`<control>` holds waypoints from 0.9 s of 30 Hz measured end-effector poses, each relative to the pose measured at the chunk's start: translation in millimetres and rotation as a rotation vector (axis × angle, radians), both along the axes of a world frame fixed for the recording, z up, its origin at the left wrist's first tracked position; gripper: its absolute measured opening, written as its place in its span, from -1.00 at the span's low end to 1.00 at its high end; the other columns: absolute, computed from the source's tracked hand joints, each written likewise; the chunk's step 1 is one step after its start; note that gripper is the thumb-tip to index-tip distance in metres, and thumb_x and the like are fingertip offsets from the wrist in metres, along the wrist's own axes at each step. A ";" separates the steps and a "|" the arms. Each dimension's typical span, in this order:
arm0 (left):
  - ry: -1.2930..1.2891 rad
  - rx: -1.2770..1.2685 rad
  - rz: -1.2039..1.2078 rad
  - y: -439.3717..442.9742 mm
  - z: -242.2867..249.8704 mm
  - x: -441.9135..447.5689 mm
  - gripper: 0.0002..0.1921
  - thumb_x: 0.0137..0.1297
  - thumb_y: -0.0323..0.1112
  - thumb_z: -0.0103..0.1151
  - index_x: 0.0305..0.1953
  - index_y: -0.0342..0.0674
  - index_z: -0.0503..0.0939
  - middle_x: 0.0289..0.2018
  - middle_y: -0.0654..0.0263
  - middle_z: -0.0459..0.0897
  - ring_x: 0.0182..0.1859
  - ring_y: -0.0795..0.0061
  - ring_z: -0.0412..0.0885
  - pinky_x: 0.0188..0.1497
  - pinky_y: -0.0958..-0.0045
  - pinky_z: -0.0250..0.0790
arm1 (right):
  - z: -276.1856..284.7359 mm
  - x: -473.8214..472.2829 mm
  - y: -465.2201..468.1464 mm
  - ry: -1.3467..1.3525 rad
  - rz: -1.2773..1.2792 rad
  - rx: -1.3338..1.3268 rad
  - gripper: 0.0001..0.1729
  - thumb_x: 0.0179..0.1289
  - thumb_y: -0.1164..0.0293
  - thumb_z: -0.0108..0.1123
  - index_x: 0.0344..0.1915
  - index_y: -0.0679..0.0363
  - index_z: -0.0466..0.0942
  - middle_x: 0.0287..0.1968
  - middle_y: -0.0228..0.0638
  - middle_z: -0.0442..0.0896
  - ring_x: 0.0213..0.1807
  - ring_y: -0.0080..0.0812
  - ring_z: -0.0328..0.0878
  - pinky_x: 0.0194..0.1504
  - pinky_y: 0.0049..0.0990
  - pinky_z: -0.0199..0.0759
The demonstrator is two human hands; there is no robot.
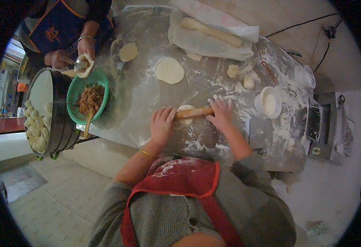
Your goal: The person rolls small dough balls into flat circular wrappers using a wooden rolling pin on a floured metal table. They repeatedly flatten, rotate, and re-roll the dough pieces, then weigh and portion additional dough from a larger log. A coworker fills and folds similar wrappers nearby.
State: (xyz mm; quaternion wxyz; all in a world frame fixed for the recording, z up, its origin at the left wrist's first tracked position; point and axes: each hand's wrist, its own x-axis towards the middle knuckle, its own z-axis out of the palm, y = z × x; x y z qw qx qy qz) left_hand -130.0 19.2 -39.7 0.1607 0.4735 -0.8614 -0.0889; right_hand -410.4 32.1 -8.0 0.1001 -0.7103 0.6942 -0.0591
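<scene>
A wooden rolling pin (196, 113) lies across a small dough disc (185, 120) on the floured table (137, 102). My left hand (162, 123) is on the pin's left end, and my right hand (221, 112) is at its right end with the fingers spread forward over it. Beyond the pin lies a larger round wrapper (169, 71), and farther left a smaller flat one (128, 52). Two dough lumps (233, 71) sit at the right. A long dough roll (211, 31) rests on a cloth (174, 34) at the back.
At left, a co-worker's hand (86, 48) holds a filled wrapper above a green bowl (106, 102) of filling with chopsticks. Beside it stands a stacked steamer (57, 114) with shaped dumplings. A flour tub (271, 102) and a kitchen scale (260, 132) are at right.
</scene>
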 end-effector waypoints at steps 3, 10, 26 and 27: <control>-0.078 0.015 -0.077 11.4 5.2 3.3 -0.28 0.12 -0.14 0.24 0.34 0.01 0.25 0.31 0.23 0.32 0.37 0.21 0.22 0.40 -0.03 -0.03 | -4.2 -7.7 4.1 -0.034 0.073 0.023 -0.19 0.00 0.08 0.38 0.26 0.05 0.35 0.30 -0.11 0.31 0.35 -0.05 0.16 0.36 0.03 -0.13; -0.020 -0.005 0.167 -31.6 13.8 -0.6 -0.24 0.20 0.02 0.16 0.39 -0.04 0.17 0.37 0.24 0.24 0.44 0.21 0.11 0.44 -0.09 -0.16 | -13.1 6.8 -15.3 -0.116 0.110 -0.078 -0.30 0.11 0.00 0.26 0.25 -0.08 0.37 0.27 -0.25 0.35 0.29 -0.11 0.23 0.29 0.00 -0.02; -0.171 0.143 0.050 -23.7 31.3 7.1 -0.27 0.26 -0.03 0.10 0.37 -0.24 0.17 0.38 0.16 0.22 0.45 0.11 0.06 0.41 -0.19 -0.15 | -3.8 7.4 -22.9 -0.081 0.155 -0.161 -0.32 0.17 -0.05 0.17 0.24 -0.03 0.39 0.31 -0.25 0.33 0.34 -0.13 0.18 0.30 0.02 -0.05; -0.257 0.262 -0.020 -11.1 34.6 10.3 -0.28 0.26 -0.03 0.10 0.37 -0.24 0.17 0.38 0.16 0.21 0.45 0.11 0.05 0.41 -0.20 -0.15 | -3.7 6.5 -20.3 -0.033 0.134 -0.077 -0.33 0.17 -0.03 0.17 0.24 -0.02 0.40 0.32 -0.25 0.33 0.35 -0.14 0.17 0.33 0.01 -0.10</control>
